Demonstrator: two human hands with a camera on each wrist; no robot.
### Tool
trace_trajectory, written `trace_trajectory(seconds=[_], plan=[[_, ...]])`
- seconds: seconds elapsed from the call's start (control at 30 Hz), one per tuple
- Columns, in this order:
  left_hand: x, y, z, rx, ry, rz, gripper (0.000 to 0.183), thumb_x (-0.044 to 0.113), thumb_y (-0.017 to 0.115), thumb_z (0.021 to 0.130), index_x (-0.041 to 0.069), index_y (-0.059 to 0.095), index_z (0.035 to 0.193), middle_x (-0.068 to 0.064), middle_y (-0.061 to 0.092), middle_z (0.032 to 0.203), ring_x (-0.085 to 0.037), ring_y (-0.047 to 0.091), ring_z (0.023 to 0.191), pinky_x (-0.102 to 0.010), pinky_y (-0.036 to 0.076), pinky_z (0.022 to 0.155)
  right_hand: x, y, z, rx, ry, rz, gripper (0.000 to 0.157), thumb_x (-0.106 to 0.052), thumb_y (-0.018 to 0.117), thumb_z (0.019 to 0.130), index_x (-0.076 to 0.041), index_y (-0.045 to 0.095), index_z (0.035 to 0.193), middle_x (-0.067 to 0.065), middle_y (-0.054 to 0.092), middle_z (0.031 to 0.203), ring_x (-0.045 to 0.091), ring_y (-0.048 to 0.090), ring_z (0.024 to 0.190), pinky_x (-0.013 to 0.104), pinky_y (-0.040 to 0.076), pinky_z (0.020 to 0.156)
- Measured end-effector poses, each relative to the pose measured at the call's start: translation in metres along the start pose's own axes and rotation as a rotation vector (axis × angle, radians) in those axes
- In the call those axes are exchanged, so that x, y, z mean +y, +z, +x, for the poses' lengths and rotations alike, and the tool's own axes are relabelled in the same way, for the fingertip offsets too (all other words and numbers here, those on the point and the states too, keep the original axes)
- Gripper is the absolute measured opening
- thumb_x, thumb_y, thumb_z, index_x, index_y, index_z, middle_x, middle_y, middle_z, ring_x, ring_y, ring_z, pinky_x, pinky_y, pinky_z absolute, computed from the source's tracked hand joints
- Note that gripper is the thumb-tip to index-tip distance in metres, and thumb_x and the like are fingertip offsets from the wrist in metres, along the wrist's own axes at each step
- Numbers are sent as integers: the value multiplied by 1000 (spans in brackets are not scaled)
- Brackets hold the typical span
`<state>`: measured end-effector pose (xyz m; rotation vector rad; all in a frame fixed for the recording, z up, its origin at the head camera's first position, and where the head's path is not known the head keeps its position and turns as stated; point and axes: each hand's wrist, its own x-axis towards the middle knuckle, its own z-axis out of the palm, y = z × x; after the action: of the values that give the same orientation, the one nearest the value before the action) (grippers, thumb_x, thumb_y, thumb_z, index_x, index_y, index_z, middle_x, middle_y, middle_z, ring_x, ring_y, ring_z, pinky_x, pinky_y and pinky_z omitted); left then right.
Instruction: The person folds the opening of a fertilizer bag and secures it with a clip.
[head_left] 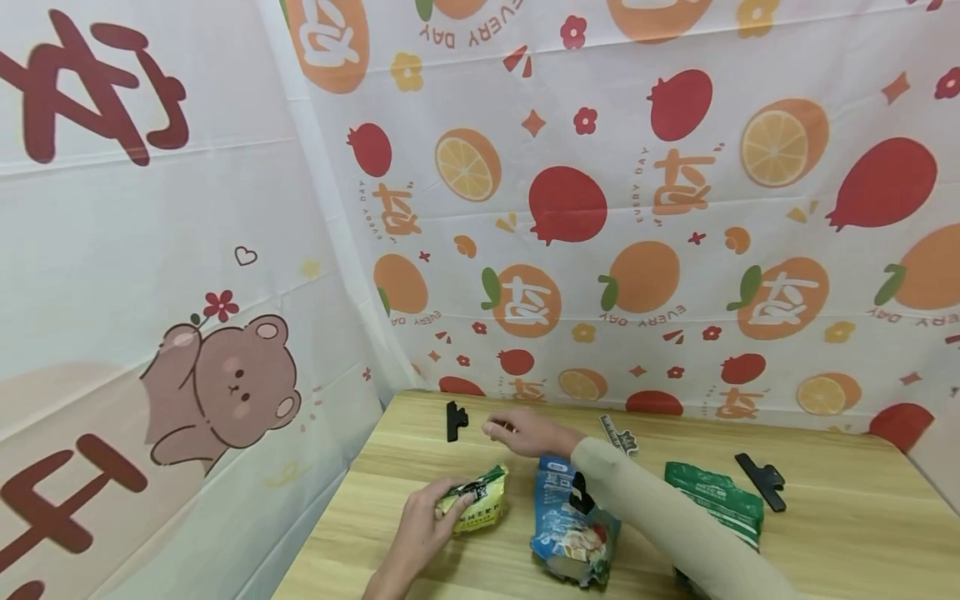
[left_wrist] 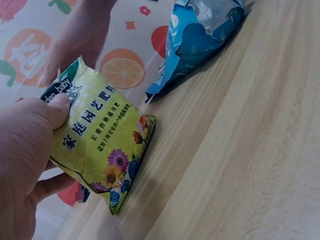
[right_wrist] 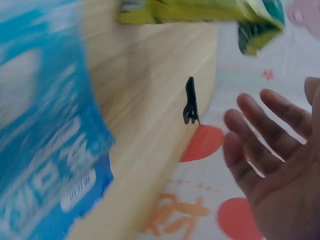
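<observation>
My left hand [head_left: 422, 523] pinches a small yellow fertilizer bag [head_left: 484, 505] by its upper corner, thumb on the front. In the left wrist view, the yellow bag [left_wrist: 102, 132] shows Chinese print and flowers, and its top is green. Above the table's far left part reaches my right hand [head_left: 534, 432], with nothing in it. Its fingers [right_wrist: 250, 155] are spread and slightly bent in the right wrist view. To the left of that hand lies a black clip [head_left: 453, 422] on the table. The blue bag [head_left: 558, 521] stands below my right forearm, a black clip [head_left: 580, 493] on its front.
A green bag [head_left: 712, 492] stands on the right, partly behind my right sleeve [head_left: 660, 508]. Another black clip [head_left: 762, 483] lies beyond it. A black-and-white flat piece [head_left: 619, 435] lies near the back edge. Printed cloth [head_left: 480, 233] hangs behind and left of the wooden table [head_left: 382, 467].
</observation>
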<state>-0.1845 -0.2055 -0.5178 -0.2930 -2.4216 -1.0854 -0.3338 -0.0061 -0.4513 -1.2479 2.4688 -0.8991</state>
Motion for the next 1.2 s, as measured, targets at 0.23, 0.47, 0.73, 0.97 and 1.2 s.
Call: trace_trajectory(seconds=[0.23,0.47,0.73,0.97,1.2], plan=[[1,4,-1,4,3,-33,15,21,80,86,23,75,100,6,79,102,-9,74,93,-27,61,81,21,5,26,-85,249,375,72,-63,17,106,-16,51,149,12,52,153,39,52,138,56,48,108],[2,8,-3,-11,-9,-32,13,28,76,90,23,74,102,5,78,106,-12,74,96,-29,61,84,37,15,40,-75,300,530,75,-64,12,106,-16,41,156,14,37,164,45,42,144,60,39,115],[1,8,-5,-2,3,-20,14,31,73,92,23,73,103,4,78,107,-11,74,97,-29,61,83,43,22,51,-96,299,678,72,-61,12,107,-15,33,159,17,28,167,50,41,143,59,43,111],[-1,6,-6,-9,-6,-8,13,31,73,92,25,73,103,8,77,104,-8,72,95,-28,60,82,49,31,63,-133,304,764,80,-68,14,104,-14,29,161,17,18,170,51,47,138,58,46,109],[0,4,-5,-10,-4,-2,13,32,72,93,26,72,105,9,76,105,-7,72,97,-28,60,84,50,37,72,-168,286,826,74,-60,15,108,-12,26,162,19,18,170,50,55,128,50,53,102]])
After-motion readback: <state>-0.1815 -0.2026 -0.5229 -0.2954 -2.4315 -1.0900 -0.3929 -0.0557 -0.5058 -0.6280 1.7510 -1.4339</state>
